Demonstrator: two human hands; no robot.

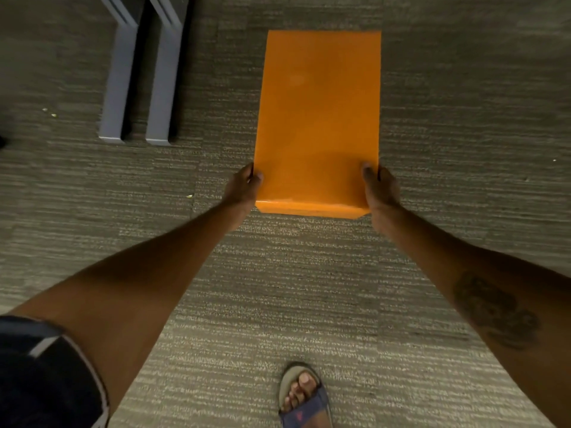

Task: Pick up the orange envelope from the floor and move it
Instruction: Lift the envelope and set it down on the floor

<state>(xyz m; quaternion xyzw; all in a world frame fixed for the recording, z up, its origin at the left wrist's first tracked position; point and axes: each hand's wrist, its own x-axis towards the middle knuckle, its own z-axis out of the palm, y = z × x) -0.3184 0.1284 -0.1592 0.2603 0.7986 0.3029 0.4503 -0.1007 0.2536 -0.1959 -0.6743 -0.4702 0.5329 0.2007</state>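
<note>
Head view: orange envelope held out in front of body, above carpet, near end pinched at both side edges. Left hand closed on left edge, right hand closed on right edge (thumbs on top face, fingers hidden below).

Risk: grip only at near end; far end unsupported, likely to sag or slip if pinch loosens. Table legs ahead-left; swing that way risks snag.

Orientation: long axis runs away from person; folded end points toward body.

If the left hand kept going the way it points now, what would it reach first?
The left hand points up-frame along the orange envelope that it grips. Beyond that only carpet shows; the grey legs lie off its line, though depth is unclear.
</note>
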